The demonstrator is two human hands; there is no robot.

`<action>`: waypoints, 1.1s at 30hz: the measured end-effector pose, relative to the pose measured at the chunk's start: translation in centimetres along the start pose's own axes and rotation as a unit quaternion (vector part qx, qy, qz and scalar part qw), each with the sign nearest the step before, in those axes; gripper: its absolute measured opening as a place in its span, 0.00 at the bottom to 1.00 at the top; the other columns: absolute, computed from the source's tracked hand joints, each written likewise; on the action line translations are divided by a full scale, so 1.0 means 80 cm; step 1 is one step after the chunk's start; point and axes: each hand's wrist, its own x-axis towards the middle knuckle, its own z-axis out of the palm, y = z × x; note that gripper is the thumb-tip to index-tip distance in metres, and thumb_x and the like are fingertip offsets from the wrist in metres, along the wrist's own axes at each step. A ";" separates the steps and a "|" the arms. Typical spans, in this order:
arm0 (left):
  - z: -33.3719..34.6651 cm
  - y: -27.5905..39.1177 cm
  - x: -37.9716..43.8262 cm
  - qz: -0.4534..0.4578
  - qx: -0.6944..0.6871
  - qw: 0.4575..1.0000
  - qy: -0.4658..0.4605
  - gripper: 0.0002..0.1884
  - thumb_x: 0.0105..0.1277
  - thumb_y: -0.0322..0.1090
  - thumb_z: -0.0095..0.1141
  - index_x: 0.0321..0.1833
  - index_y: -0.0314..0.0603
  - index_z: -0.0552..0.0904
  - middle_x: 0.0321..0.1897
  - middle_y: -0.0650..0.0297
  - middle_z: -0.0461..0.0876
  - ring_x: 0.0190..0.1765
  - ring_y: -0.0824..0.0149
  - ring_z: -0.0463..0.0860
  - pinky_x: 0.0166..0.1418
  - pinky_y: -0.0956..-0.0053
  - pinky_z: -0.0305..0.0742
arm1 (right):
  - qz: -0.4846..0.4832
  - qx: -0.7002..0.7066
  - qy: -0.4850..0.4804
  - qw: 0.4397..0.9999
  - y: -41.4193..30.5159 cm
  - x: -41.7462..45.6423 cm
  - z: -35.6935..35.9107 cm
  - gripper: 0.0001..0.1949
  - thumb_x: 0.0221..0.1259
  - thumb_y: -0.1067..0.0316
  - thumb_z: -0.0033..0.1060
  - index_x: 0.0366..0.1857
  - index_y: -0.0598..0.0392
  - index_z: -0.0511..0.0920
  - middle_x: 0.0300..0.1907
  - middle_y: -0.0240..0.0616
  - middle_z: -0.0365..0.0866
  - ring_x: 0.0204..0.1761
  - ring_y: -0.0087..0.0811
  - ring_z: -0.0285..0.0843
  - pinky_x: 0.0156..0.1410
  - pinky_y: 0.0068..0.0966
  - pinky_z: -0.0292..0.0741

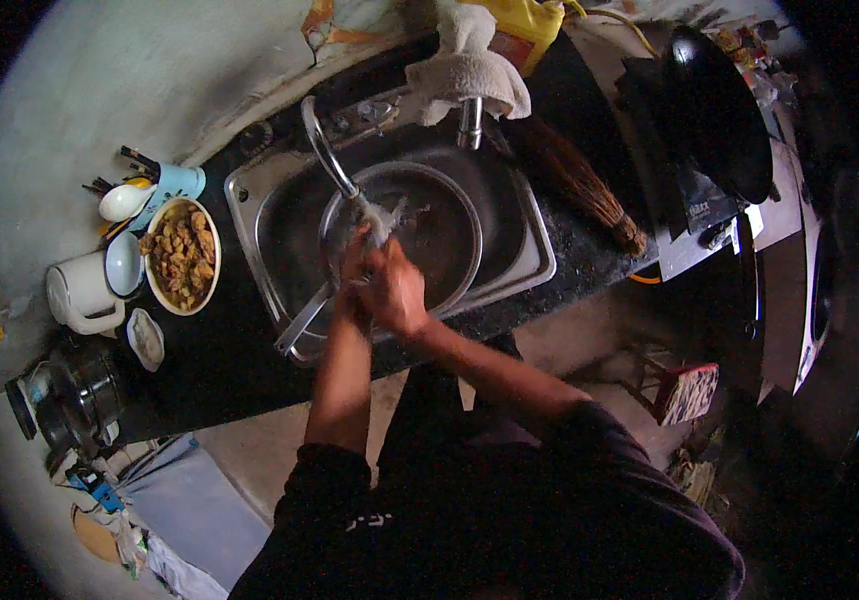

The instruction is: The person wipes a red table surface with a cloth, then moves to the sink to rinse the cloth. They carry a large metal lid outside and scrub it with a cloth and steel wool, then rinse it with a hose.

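Observation:
Water runs from the curved metal faucet (pixel 324 150) and splashes white over my fingers. Under the stream, my left hand (pixel 355 262) and my right hand (pixel 399 289) are pressed together, the right partly covering the left. Blur and splashing hide whether anything lies between them. Below them a wide round metal pan (pixel 477 247) rests in the stainless steel sink (pixel 542 262). A flat metal handle (pixel 306 319) slants from beside my left hand across the sink's front left rim.
Left on the black counter (pixel 227 375) stand a bowl of cooked food (pixel 182 255), a small white dish (pixel 146 339), a white pitcher (pixel 81 292) and a blue utensil holder (pixel 180 184). A twig brush (pixel 587 180) lies right of the sink. Behind it hangs a towel (pixel 467 67). A stool (pixel 688 394) stands at right.

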 end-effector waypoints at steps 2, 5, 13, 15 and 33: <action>0.014 -0.014 0.002 0.068 0.021 0.995 0.067 0.28 0.70 0.58 0.53 0.61 0.44 0.78 0.53 0.59 0.82 0.54 0.62 0.81 0.57 0.65 0.78 | 0.135 -0.077 -0.028 0.987 0.010 0.036 0.000 0.15 0.54 0.58 0.68 0.44 0.48 0.80 0.52 0.49 0.76 0.44 0.53 0.82 0.46 0.47 0.79; 0.014 -0.020 0.014 0.064 0.345 0.888 0.298 0.31 0.65 0.61 0.59 0.51 0.35 0.83 0.41 0.57 0.86 0.42 0.62 0.84 0.44 0.69 0.79 | 0.170 -0.077 0.136 0.973 0.019 0.054 0.008 0.12 0.60 0.53 0.63 0.42 0.47 0.80 0.47 0.46 0.77 0.46 0.51 0.81 0.47 0.46 0.78; -0.022 -0.033 0.040 0.060 0.308 0.926 0.209 0.30 0.76 0.59 0.41 0.58 0.36 0.81 0.51 0.52 0.84 0.52 0.57 0.83 0.59 0.63 0.74 | 0.211 -0.006 0.067 0.975 -0.012 0.029 0.002 0.10 0.60 0.61 0.62 0.40 0.52 0.76 0.38 0.47 0.83 0.44 0.53 0.80 0.47 0.43 0.76; -0.014 -0.044 0.033 0.079 0.343 0.887 0.299 0.33 0.75 0.63 0.40 0.56 0.36 0.82 0.50 0.47 0.85 0.52 0.51 0.84 0.57 0.60 0.75 | 0.170 -0.018 0.101 0.980 0.001 0.045 -0.005 0.11 0.60 0.59 0.63 0.40 0.52 0.77 0.41 0.47 0.82 0.46 0.52 0.80 0.49 0.42 0.76; 0.017 -0.026 -0.047 -0.097 -0.064 0.975 0.191 0.32 0.72 0.60 0.52 0.72 0.50 0.66 0.62 0.57 0.75 0.64 0.51 0.74 0.61 0.51 0.77 | 0.098 -0.165 0.048 0.980 0.178 0.031 0.033 0.13 0.63 0.63 0.58 0.51 0.46 0.79 0.52 0.43 0.79 0.52 0.49 0.76 0.54 0.46 0.75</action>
